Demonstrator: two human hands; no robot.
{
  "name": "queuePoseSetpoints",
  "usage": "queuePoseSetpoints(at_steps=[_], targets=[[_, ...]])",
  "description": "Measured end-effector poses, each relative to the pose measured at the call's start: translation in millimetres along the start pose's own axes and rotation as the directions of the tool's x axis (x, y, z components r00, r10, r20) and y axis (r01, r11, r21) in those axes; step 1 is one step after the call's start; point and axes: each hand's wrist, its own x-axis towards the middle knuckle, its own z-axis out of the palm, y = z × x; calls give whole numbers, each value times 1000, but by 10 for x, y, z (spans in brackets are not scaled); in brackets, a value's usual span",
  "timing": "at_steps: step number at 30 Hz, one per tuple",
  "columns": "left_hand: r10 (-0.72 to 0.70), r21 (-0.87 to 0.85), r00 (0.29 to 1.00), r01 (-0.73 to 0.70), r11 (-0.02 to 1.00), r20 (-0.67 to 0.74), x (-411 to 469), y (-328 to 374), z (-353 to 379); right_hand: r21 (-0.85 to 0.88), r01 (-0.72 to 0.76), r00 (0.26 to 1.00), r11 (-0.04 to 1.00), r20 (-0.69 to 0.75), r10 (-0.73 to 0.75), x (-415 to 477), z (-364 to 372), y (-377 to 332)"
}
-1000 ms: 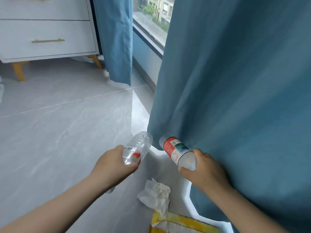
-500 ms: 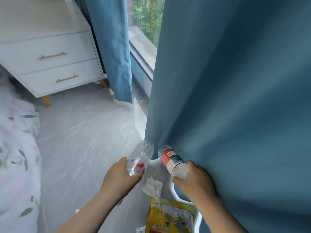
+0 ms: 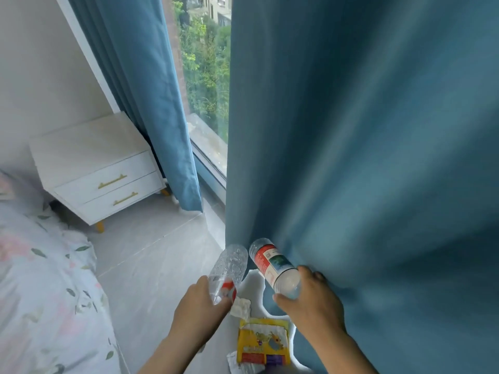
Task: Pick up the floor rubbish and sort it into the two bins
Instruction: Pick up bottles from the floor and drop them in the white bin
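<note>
Your left grip (image 3: 199, 311) was curled round the near end of a crumpled clear bottle (image 3: 229, 268), held above the floor (image 3: 151, 265). It looked empty, light and springy, so a wrap round its body would suit. Between your hands a tissue (image 3: 241, 306) and a yellow packet (image 3: 263, 341) lay on the floor, soft and best pinched at an edge. Your right grip (image 3: 310, 306) clasped a labelled bottle (image 3: 272, 265), smooth and likely slippery, against the curtain (image 3: 364, 130).

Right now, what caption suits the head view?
Left hand holds crinkled bottle, right hand labelled bottle; tissue, yellow wrapper below.
</note>
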Motion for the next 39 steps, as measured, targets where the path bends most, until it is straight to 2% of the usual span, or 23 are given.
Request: queuePoseSetpoints(at_steps=[9, 17, 25, 31, 39], targets=[[206, 45, 976, -209, 977, 66, -525, 399, -695, 132, -146, 972, 980, -163, 167, -852, -738, -130], [412, 0, 885, -423, 906, 218, -965, 710, -678, 263, -320, 899, 910, -218, 380, -1693, -851, 173], [537, 31, 756, -589, 807, 375, -1482, 1161, -205, 341, -522, 776, 782, -192, 601, -2547, -774, 857], [562, 89, 664, -681, 727, 493, -2103, 1407, 391, 423, -621, 675, 660, -141, 725, -3234, -685, 1477], [571, 64, 506, -781, 621, 647, -3076, 1591, 1187, 531, -723, 475, 442, -81, 876, -4221, -411, 2265]])
